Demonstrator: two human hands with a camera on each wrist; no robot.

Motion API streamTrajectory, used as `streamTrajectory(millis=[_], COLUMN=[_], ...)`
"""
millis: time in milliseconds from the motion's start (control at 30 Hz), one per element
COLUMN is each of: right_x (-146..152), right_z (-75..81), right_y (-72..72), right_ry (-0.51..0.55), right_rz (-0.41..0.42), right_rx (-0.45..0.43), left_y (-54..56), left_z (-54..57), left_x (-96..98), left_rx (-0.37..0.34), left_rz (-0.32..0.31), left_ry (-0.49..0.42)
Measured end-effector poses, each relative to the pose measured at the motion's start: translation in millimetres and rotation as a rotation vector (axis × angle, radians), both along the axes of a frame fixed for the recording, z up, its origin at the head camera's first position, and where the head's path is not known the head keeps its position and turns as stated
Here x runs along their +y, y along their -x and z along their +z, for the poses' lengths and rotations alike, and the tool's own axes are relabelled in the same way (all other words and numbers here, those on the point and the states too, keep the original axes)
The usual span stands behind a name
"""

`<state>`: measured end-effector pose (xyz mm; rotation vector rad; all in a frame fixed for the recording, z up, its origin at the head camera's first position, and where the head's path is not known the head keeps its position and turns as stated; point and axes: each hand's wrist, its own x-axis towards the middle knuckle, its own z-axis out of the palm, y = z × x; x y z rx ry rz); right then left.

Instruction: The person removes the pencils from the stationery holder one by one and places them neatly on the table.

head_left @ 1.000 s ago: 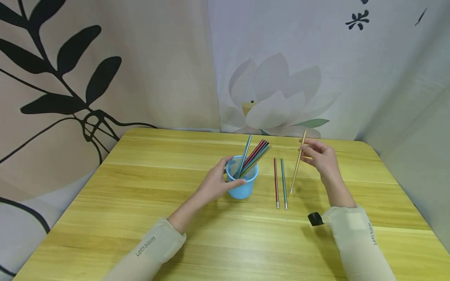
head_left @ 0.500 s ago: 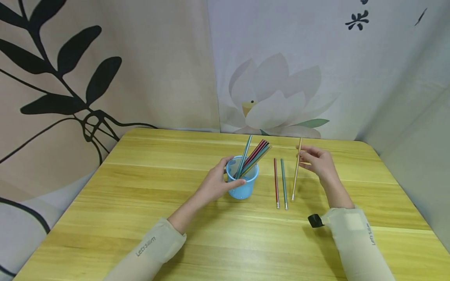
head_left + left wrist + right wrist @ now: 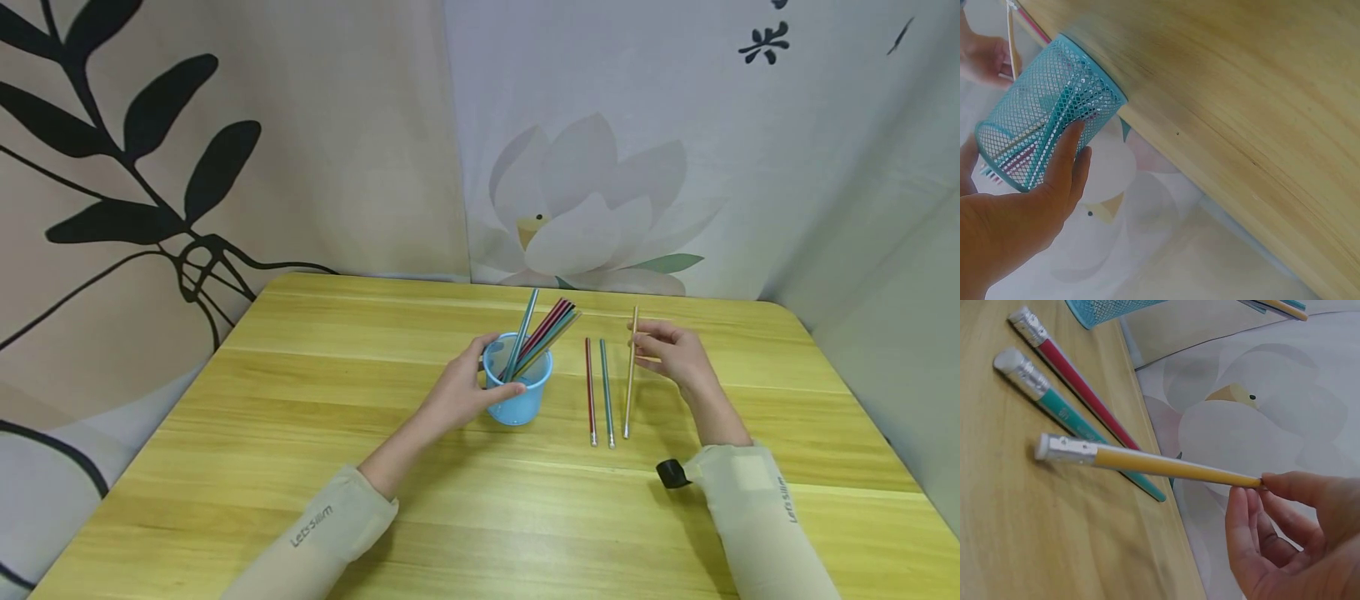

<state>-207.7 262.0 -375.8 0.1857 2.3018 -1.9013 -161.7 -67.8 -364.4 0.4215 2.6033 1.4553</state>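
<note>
Head view: yellow pencil point(image 3: 631, 375) held just right of a teal pencil point(image 3: 607, 392) and red pencil point(image 3: 591, 392), long axis near-parallel to theirs, eraser pointed toward the person, far end pinched by right grip point(image 3: 675, 354), with table point(image 3: 525, 521) spread wide to the near side. Left wrist view: blue mesh cup point(image 3: 1029, 100) clasped by left grip point(image 3: 1019, 228), table's far edge seen beside it. Right wrist view: tip pinched, fingers closed to the pencil's width, eraser held out near the teal one's.
</note>
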Motion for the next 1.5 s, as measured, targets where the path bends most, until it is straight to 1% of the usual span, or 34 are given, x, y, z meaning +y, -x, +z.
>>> streamTrajectory(millis=[133, 267, 367, 567, 833, 933, 1067, 1167, 1500], right_x=[1.0, 2.3, 2.8, 2.3, 0.2, -0.2, -1.3, -2.9, -5.0], right_z=[-3.8, -8.4, -12.2, -17.8, -24.9, -26.5, -27.8, -28.4, -30.4], right_y=[1.8, 3.0, 4.0, 6.3, 8.6, 9.2, 10.4, 11.7, 12.2], right_ry=[-0.017, -0.011, -0.007, -0.034, -0.017, -0.04, -0.111, -0.145, -0.172], right_rz=[0.026, 0.053, 0.06, 0.076, 0.053, 0.06, 0.077, 0.076, 0.054], right_rx=[-0.038, -0.068, -0.085, -0.111, -0.175, -0.173, -0.162, -0.164, -0.169], left_y=[-0.2, -0.2, -0.2, 0.7, 0.1, -0.1, -0.1, 0.3, 1.4], left_z=[0.5, 0.9, 0.8, 0.0, -0.4, 0.3, 1.1, 1.5, -0.5], left_x=[-0.4, -0.6, -0.9, -1.0, -0.4, -0.1, 0.3, 0.7, 0.3], left_rx=[0.003, 0.0, -0.001, -0.011, -0.017, -0.01, 0.001, 0.002, 0.002], left_rz=[-0.001, -0.001, -0.007, -0.009, -0.005, -0.008, -0.006, -0.001, -0.006], left_ry=[-0.001, 0.003, 0.003, 0.008, 0.007, 0.003, 0.004, 0.005, 0.0])
